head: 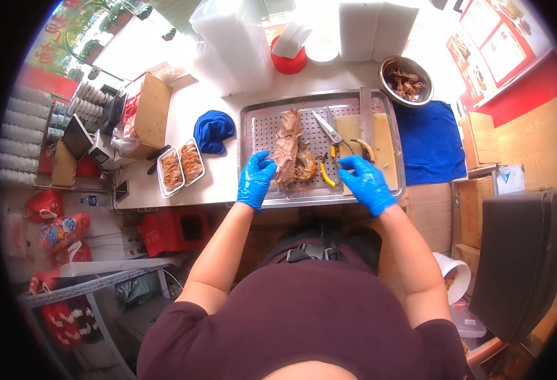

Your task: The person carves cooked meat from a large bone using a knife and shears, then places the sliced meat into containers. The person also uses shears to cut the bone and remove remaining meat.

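Observation:
My left hand point(256, 179), in a blue disposable glove, is beside the lower left edge of a long piece of cooked meat point(288, 142); whether its fingertips touch the meat I cannot tell. Its fingers are bent and hold nothing visible. A browned, hollow meat piece point(305, 165) lies against the long one. Over the lower part of a yellowish cutting board point(386, 142), my gloved right hand point(366, 183) has thumb and fingers apart, with nothing between them. Scissors point(328, 127) with yellow-and-black handles lie between meat and board. A cleaver point(365, 111) rests on the board, its handle toward me.
A perforated metal tray point(259, 114) carries the meat and tools. Left of it are a blue cloth point(214, 130) and white containers of sliced meat point(191, 163). A metal bowl of meat scraps point(405, 85) stands at its upper right, above a blue towel point(430, 142). White container stacks point(233, 42) stand behind.

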